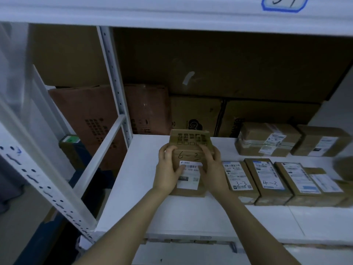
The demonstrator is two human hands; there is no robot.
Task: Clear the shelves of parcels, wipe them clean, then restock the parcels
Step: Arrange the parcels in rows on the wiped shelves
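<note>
A brown cardboard parcel (190,148) marked "6-3" with a white label lies on the white shelf (137,188), left of the other parcels. My left hand (168,171) grips its left side and my right hand (212,169) grips its right side, fingers over the label. To its right lies a row of flat parcels, one marked "3-3" (238,178), one marked "4-3" (267,180), and another (298,180). Two taped boxes, one (267,139) beside the other (322,140), sit behind that row.
Large brown cartons (210,73) fill the back of the shelf. A white perforated upright (112,77) and a slanted brace (103,150) stand at the left, with reddish cartons (86,115) behind. The upper shelf edge (172,14) carries a blue-outlined label (284,2).
</note>
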